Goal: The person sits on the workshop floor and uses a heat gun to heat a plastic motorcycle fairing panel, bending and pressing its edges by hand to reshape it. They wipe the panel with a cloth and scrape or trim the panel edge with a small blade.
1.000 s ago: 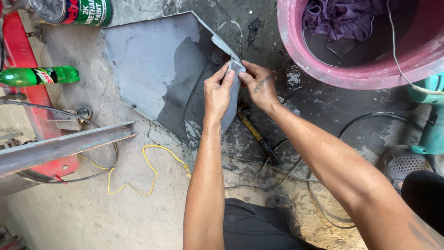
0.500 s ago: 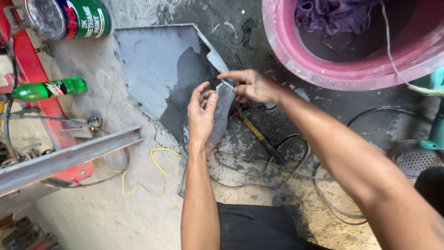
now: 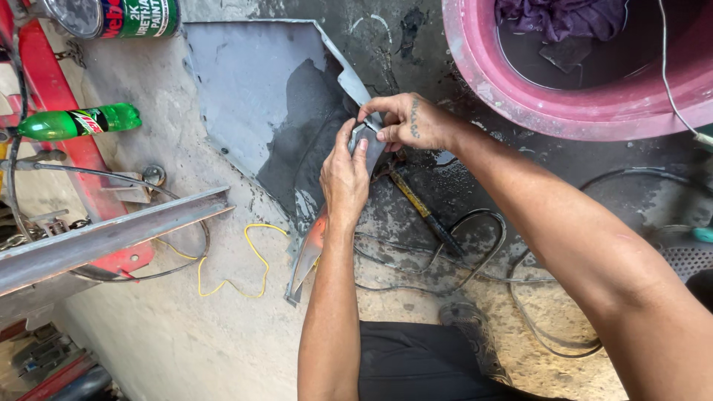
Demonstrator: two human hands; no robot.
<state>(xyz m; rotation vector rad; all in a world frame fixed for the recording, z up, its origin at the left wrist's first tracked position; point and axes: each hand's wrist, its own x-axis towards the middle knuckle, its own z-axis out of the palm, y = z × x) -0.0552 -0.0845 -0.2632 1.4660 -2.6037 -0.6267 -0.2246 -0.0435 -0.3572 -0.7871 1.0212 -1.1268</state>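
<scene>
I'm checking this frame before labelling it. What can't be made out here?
Head view only:
- The small grey piece both hands pinch: left hand and right hand cover most of it.
- Pink tub: cut off by the top edge.
- Paint can: cropped at the top.
- Hammer head: hidden behind the hands.

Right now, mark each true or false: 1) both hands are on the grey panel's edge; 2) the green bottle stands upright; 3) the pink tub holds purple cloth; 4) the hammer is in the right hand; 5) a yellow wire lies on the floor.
1) True: the left hand and right hand both grip the edge of the grey panel.
2) False: the green bottle lies on its side.
3) True: purple cloth sits in the pink tub, which also holds dark water.
4) False: the hammer lies on the wet floor below the hands.
5) True: the yellow wire lies on the concrete beside the steel beam.
</scene>
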